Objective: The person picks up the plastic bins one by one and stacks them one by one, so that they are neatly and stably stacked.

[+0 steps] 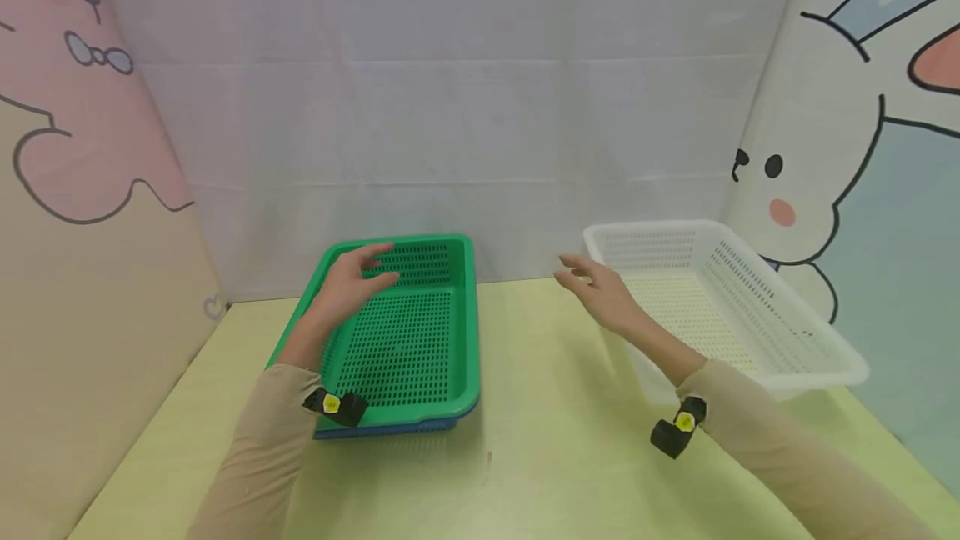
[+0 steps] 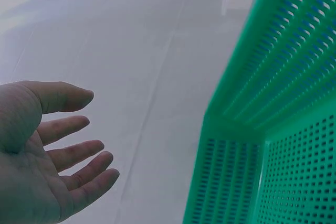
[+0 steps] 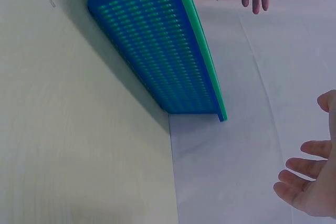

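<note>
A green perforated basket (image 1: 408, 340) stands on the left of the table, nested in a blue basket (image 3: 147, 51) whose side shows in the right wrist view. Over its left part hovers my left hand (image 1: 348, 282), fingers spread and holding nothing; the left wrist view shows its palm (image 2: 31, 182) apart from the green rim. My right hand (image 1: 603, 294) is in the air by the left side of a white perforated basket (image 1: 757, 298), its fingers relaxed and nothing in them. Both baskets show bare slotted floors.
The pale yellow table (image 1: 540, 440) runs between and in front of the baskets. Behind it hangs a white cloth (image 1: 465, 123). Printed side panels with a pink animal (image 1: 97, 132) and a white rabbit (image 1: 802, 148) close off left and right.
</note>
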### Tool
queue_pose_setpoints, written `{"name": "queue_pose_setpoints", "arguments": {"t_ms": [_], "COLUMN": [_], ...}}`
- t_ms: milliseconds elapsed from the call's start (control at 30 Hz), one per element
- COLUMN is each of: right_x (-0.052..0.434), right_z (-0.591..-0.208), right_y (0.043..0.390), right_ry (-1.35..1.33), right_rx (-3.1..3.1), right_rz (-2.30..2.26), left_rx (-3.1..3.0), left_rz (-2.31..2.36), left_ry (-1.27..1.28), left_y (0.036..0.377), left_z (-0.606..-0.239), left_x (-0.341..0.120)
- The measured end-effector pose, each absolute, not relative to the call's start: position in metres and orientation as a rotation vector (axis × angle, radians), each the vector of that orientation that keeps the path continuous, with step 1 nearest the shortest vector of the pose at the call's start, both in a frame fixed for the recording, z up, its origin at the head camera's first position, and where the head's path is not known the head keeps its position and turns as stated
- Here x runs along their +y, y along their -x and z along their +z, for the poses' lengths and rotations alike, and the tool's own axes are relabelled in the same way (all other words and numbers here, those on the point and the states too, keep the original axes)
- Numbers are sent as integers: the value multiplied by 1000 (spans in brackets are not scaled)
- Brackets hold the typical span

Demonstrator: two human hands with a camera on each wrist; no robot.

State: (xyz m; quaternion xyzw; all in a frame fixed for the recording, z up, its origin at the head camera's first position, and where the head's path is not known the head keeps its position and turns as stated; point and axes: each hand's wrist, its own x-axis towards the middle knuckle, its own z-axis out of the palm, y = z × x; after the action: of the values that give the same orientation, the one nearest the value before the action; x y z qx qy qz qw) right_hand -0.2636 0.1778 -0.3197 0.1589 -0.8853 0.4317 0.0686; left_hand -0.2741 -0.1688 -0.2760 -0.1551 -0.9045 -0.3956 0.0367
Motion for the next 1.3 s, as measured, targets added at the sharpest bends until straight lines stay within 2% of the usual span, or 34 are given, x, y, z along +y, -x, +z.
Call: {"name": "queue_pose_setpoints", "arguments": {"t_ms": [333,633,1300], "right_x": [228,268,356], "right_z": [-304,-297,-306], "right_y": [276,274,268], "right_ry": [-358,-275,13], "right_rx": [-2722,-2777,-2800], "right_rz": [1209,1141,1108], "left_rx": [-2702,-2597,-2550], "left_rz": [-1324,-1542,-1793], "left_ry": [531,540,424], "left_y": [278,274,271], "left_z": [-269,-276,-326], "left_x": [-103,-44,54]}}
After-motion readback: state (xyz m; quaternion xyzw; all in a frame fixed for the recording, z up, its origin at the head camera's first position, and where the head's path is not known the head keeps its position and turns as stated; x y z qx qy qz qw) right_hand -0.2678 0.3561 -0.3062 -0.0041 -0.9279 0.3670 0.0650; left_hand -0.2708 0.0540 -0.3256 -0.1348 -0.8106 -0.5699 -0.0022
